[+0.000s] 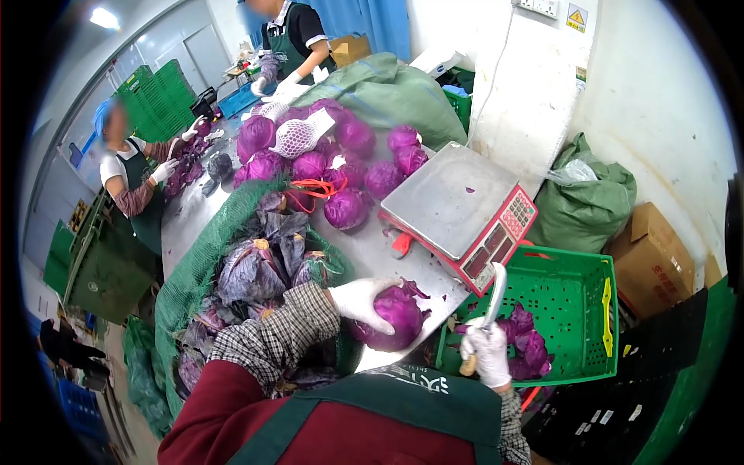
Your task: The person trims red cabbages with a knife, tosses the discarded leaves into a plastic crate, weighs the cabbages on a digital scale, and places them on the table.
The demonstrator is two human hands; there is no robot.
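Observation:
My left hand (363,304), in a white glove, is closed over a purple cabbage (397,319) at the front edge of the metal table (425,280). A few leaves stick out loosely on its right side. My right hand (487,353), also gloved, grips a knife (496,294) with a curved blade pointing up; the end of its light handle shows below my fist. That hand is over the left part of a green crate (573,341), where torn purple leaves (528,347) lie. Left of my left arm, a green mesh sack (225,221) holds untrimmed cabbages (252,271).
A red-framed scale (453,201) stands beyond the crate. Several trimmed cabbages (356,138) are piled behind, some in white foam nets (298,138), before a green sack (387,93). Two co-workers stand across the table. A carton (655,260) and another sack (585,194) are at right.

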